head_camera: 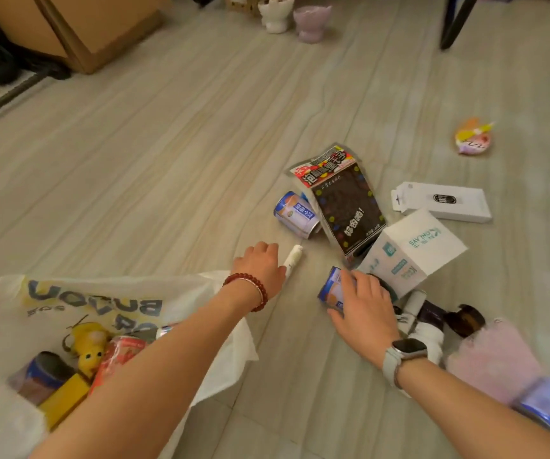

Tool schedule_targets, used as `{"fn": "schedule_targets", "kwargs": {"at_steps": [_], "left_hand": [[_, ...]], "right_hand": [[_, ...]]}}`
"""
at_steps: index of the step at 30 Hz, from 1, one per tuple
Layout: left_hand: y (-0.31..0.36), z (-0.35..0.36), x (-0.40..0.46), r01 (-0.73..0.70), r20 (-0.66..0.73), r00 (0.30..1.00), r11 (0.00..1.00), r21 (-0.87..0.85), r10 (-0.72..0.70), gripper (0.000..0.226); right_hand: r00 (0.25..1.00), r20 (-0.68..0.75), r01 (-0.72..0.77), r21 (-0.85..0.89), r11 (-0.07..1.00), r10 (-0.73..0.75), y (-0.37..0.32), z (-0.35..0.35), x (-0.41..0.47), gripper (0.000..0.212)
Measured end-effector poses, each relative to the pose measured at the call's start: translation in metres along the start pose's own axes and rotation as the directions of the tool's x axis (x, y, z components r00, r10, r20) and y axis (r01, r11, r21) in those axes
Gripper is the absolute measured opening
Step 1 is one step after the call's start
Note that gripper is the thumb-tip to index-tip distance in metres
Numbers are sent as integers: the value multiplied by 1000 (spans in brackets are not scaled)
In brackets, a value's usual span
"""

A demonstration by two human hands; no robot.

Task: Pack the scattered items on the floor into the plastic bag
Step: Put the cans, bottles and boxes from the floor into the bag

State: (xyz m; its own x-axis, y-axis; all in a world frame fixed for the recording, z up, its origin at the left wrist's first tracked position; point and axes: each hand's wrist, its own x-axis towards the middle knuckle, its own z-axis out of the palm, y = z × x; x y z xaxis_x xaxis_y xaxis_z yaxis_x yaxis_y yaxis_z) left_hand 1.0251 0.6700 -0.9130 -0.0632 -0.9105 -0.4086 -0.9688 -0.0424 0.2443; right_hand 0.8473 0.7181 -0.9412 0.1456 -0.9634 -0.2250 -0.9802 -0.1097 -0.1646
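While the plastic bag [8, 313] lies open at the lower left of the frame, the left hand [260, 265] reaches past it to a small white tube [293, 260] on the floor [167, 160]. The fingers curl down beside the tube, but I cannot tell if they grip it. The right hand [363, 304], near the middle bottom, holds a blue and white can [331, 288]. Another can [295, 215] lies just above, next to a dark snack bag [345, 207]. A white box [413, 253] sits to the right. A yellow toy [89, 346] is inside the bag.
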Motion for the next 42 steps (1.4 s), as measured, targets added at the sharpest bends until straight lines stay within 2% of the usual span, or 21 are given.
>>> {"fn": "schedule_targets", "kwargs": {"at_steps": [2,3,6,8,11,13,15,18,20,23,25,27,30,33,35,36,37,39,41,42], "left_hand": [[5,27,16,55,61,997,998,1,-55,48],[6,38,23,80,74,994,997,-8,-79,48],[10,58,37,128,9,992,992,-12,-128,39],[12,60,40,132,-31,991,991,-30,-133,30],[12,48,30,97,-63,991,968,-232,-114,26],[8,27,9,7,-133,990,943,-332,-55,25],[-9,5,-20,-103,-226,974,939,-329,27,27],[-52,-20,-78,-167,-391,920,933,-317,32,27],[-88,-25,-111,-84,-459,884,936,-342,-88,26],[-140,-17,-149,196,-421,841,917,-347,-339,20],[-164,-8,-170,369,-363,825,899,-234,-433,24],[-180,2,-184,492,-290,826,869,-45,-483,29],[-197,4,-192,547,-282,815,832,87,-507,31],[-210,-1,-200,565,-455,724,824,-40,-519,30],[-219,-5,-208,564,-574,628,816,-129,-526,36],[-224,-5,-212,582,-575,598,796,-169,-559,45],[-231,-5,-216,602,-530,577,762,-238,-622,55],[-241,-3,-220,586,-351,547,647,-488,-760,71],[-246,1,-224,510,-227,540,530,-678,-810,68],[-246,3,-226,484,-233,532,518,-705,-814,61]], "right_hand": [[999,-42,-15,-70,997,12,-3,6,0,75],[1000,-17,-27,-64,998,26,-4,8,0,77],[999,44,-5,12,1000,4,-5,20,-2,77],[999,37,14,34,999,-15,-5,24,-1,75],[995,86,-52,93,994,44,-4,20,3,72],[993,96,-88,150,985,74,-4,17,4,69],[990,90,-132,323,937,108,-6,11,1,65],[994,100,-93,657,748,37,-24,-9,-7,50],[998,36,1,786,618,-47,-49,-27,-15,44],[977,-3,109,867,487,-214,-101,-56,-24,47],[944,39,139,852,504,-326,-139,-63,-24,49],[904,88,198,782,591,-419,-176,-57,-21,56],[833,186,296,647,703,-522,-226,-33,-20,71],[785,242,374,551,746,-571,-269,-9,-20,74],[778,289,339,554,760,-558,-293,4,-20,81],[777,320,298,571,765,-542,-302,10,-21,84],[774,326,276,598,753,-543,-308,14,-23,81],[750,282,295,667,684,-599,-312,19,-29,61],[678,292,367,661,655,-675,-307,21,-37,52],[628,319,426,623,656,-710,-304,23,-41,50]]}}
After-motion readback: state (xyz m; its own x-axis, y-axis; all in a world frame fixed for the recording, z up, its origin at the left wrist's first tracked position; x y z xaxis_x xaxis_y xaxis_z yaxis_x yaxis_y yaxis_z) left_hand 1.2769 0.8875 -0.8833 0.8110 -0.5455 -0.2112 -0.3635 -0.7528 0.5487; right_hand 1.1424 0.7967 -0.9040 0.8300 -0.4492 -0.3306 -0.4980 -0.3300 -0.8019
